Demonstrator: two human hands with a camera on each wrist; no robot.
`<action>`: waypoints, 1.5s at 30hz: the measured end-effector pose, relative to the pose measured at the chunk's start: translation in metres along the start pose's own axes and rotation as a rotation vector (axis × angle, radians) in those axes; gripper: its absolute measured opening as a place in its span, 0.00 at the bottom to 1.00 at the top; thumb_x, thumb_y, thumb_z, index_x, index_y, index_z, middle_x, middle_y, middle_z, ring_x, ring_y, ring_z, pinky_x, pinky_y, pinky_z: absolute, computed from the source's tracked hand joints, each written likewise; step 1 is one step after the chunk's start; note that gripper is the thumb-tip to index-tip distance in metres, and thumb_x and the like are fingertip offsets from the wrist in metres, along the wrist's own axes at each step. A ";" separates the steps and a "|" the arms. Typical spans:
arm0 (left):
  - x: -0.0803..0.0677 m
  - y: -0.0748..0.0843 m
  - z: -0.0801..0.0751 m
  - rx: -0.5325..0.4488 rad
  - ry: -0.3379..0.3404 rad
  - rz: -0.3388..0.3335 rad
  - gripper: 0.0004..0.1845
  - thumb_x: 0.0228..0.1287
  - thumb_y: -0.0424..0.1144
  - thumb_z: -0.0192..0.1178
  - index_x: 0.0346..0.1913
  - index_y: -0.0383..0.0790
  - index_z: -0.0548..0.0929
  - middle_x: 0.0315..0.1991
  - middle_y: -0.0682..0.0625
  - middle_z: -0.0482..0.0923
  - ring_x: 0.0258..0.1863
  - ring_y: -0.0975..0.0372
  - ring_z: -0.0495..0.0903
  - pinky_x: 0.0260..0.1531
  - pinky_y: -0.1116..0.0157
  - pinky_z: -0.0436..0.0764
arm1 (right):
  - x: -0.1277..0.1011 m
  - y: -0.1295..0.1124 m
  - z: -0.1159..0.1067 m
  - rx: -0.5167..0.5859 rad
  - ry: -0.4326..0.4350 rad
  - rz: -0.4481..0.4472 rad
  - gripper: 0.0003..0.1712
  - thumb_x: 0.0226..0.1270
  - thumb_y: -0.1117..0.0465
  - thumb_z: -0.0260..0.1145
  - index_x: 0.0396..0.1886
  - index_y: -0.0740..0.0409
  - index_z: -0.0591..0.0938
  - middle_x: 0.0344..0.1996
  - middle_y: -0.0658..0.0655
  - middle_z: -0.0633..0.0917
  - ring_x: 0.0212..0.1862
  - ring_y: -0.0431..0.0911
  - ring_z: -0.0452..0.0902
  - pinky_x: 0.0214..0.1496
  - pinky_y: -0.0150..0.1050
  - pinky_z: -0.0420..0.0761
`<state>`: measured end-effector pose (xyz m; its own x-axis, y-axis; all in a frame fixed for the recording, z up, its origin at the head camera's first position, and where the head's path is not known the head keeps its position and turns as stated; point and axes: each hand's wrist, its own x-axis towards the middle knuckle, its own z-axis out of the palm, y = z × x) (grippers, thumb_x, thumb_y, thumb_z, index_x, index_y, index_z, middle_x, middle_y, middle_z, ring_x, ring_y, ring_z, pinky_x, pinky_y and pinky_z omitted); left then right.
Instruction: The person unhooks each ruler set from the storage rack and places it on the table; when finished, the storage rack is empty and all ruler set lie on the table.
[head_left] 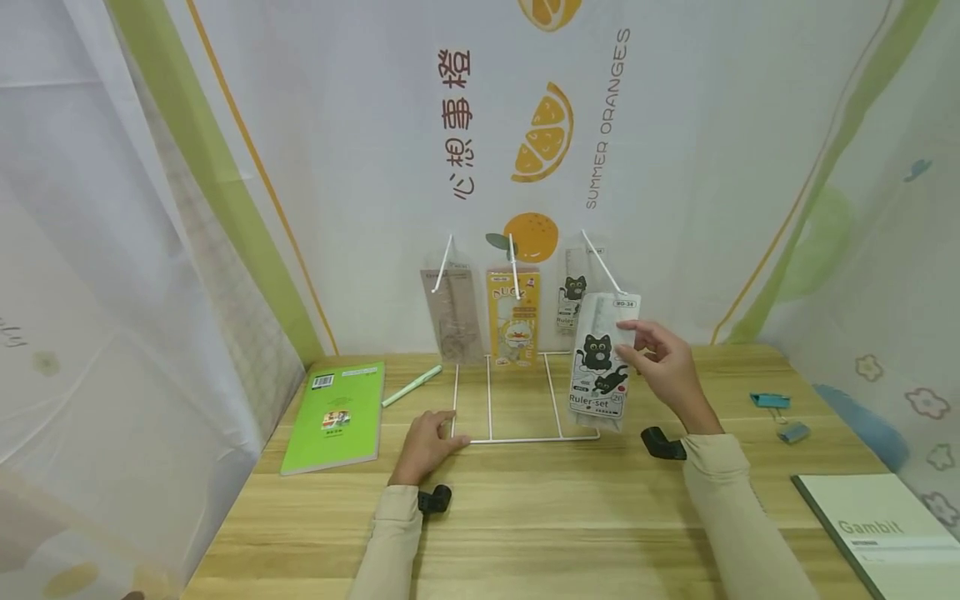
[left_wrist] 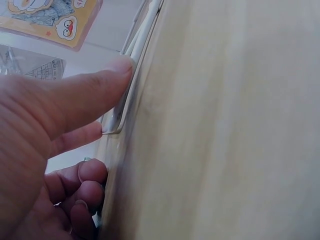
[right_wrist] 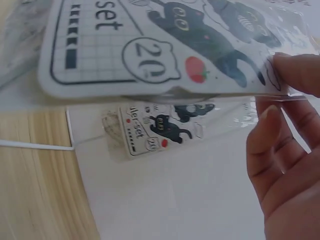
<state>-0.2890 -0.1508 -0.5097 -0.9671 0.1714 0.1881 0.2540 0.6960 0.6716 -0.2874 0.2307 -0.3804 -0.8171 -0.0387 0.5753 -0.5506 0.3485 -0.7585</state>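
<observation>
My right hand (head_left: 670, 371) pinches the right edge of a clear-packed ruler set (head_left: 597, 354) with black cats on its card. The top of this pack is at the front end of the right hook of a white wire display rack (head_left: 532, 440). Farther back at the same hook hangs a matching ruler set (right_wrist: 162, 127). My left hand (head_left: 426, 448) holds the rack's front left corner, the thumb (left_wrist: 107, 82) on the wire. A yellow duck ruler set (head_left: 514, 317) hangs at the middle hook and a brownish pack (head_left: 453, 317) at the left hook.
To the left lie a green booklet (head_left: 337, 417) and a pale green pen (head_left: 412, 386). On the right are a teal binder clip (head_left: 770, 401), a grey-blue binder clip (head_left: 793, 432) and a notebook (head_left: 885, 517). A printed curtain (head_left: 375, 167) stands behind the wooden table (head_left: 525, 517).
</observation>
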 end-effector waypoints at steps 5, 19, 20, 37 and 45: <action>-0.001 0.000 0.000 0.003 0.003 0.008 0.31 0.56 0.42 0.76 0.59 0.28 0.81 0.25 0.50 0.67 0.25 0.61 0.63 0.28 0.65 0.66 | -0.014 -0.004 -0.004 -0.026 0.015 -0.033 0.19 0.65 0.75 0.68 0.56 0.69 0.81 0.27 0.59 0.80 0.26 0.37 0.72 0.25 0.28 0.72; 0.000 -0.002 0.000 -0.007 -0.001 0.002 0.31 0.55 0.42 0.76 0.59 0.28 0.81 0.25 0.50 0.67 0.25 0.61 0.63 0.27 0.65 0.66 | -0.040 -0.029 -0.007 0.051 0.128 -0.087 0.20 0.61 0.80 0.67 0.54 0.70 0.81 0.26 0.49 0.81 0.20 0.39 0.72 0.23 0.31 0.69; 0.000 -0.002 0.000 -0.007 0.000 0.005 0.31 0.55 0.42 0.76 0.59 0.28 0.82 0.24 0.50 0.67 0.25 0.61 0.63 0.27 0.65 0.66 | -0.043 -0.031 -0.008 0.052 0.132 -0.092 0.21 0.61 0.80 0.67 0.54 0.70 0.81 0.26 0.49 0.81 0.20 0.39 0.72 0.23 0.32 0.68; 0.000 -0.004 0.003 -0.004 0.013 0.028 0.30 0.56 0.41 0.75 0.58 0.27 0.82 0.23 0.51 0.67 0.24 0.62 0.62 0.29 0.65 0.67 | -0.111 0.009 -0.045 -0.090 -0.262 0.446 0.25 0.65 0.66 0.71 0.59 0.71 0.77 0.23 0.48 0.75 0.22 0.38 0.67 0.24 0.31 0.72; 0.003 -0.002 0.001 -0.005 0.012 0.029 0.30 0.55 0.41 0.76 0.58 0.27 0.82 0.24 0.50 0.68 0.25 0.62 0.63 0.29 0.65 0.67 | -0.136 0.028 -0.056 -0.028 -0.417 0.561 0.29 0.65 0.66 0.69 0.62 0.77 0.72 0.22 0.46 0.72 0.19 0.34 0.60 0.21 0.28 0.66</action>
<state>-0.2925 -0.1509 -0.5113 -0.9589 0.1831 0.2167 0.2825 0.6874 0.6691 -0.1825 0.2984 -0.4629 -0.9772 -0.2002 -0.0705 -0.0265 0.4446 -0.8953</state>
